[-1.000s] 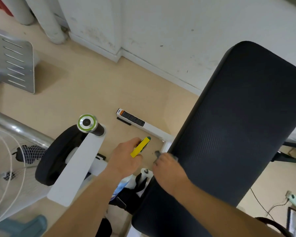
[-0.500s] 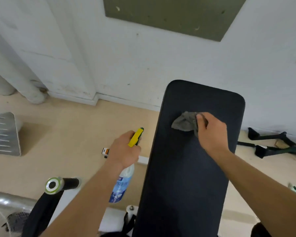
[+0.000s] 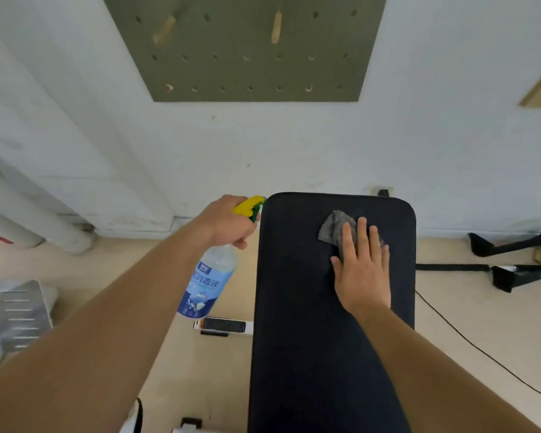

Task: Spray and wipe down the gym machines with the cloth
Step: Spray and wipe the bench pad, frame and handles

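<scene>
A long black padded bench (image 3: 310, 323) runs from the bottom of the view up toward the white wall. Near its far end lies a crumpled grey cloth (image 3: 334, 228). My right hand (image 3: 361, 270) lies flat on the cloth with straight fingers, pressing it onto the pad. My left hand (image 3: 228, 225) grips the neck of a clear spray bottle (image 3: 206, 282) with a blue label and a yellow-green trigger head, held just left of the bench's far corner with the nozzle toward the pad.
A green pegboard (image 3: 250, 48) hangs on the wall above the bench. Black frame parts (image 3: 512, 260) lie on the floor to the right, with a thin cable (image 3: 481, 354) nearby. A perforated metal plate (image 3: 13, 314) sits at left, white pipes (image 3: 28, 226) beyond it.
My view tilted up from the bench's base. My right hand carried the cloth up the pad to the far end and flattened onto it. My left hand raised the bottle beside the bench.
</scene>
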Motion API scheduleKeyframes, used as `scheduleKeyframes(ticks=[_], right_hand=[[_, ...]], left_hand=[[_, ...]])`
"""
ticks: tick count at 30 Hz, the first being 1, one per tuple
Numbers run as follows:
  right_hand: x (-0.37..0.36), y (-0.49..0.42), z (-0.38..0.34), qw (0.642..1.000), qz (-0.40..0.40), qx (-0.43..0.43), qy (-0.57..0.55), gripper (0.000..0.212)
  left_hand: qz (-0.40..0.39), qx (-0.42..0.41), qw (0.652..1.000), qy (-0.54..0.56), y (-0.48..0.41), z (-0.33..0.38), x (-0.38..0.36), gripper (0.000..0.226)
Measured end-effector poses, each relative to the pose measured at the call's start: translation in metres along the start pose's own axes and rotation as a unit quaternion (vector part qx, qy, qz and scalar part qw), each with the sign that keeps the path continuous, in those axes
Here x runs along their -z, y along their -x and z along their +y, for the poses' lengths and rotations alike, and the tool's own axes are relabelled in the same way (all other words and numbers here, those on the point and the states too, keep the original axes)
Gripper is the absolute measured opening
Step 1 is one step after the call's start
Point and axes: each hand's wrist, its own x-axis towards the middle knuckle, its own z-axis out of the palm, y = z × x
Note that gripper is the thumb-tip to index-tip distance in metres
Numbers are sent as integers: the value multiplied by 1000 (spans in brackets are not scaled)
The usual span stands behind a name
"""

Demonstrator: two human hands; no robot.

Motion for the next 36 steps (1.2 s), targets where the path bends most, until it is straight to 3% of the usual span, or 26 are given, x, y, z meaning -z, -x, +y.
scheduleKeyframes(ticks=[5,12,17,21,26,30,33,36], right_hand=[[-2,-5,0,999,-31,-6,20,69],[-3,-7,1,999,-34,-3,24,68],[2,-5,3,1000,-15,5,3,67],[16,-24,-8,999,1,45,3,60],[36,-103,-93,989,36,145,-12,44],[45,-131,-158,975,-40,206,75,42],[43,-130,-156,952,-36,284,108,45],[47,-134,-128,970,-24,240,13,41]], left_hand=[[-30,26,998,-54,-21,18,12,42],[-2,32,996,-82,-26,32,16,38],[18,45,995,-91,-27,29,10,15],[36,23,999,-30,-29,19,15,17],[88,8,996,31,-26,-1,24,25],[99,-18,994,36,-20,-8,30,25],[107,-28,994,26,-20,-9,31,23],[116,-29,993,19,-23,-2,26,22]])
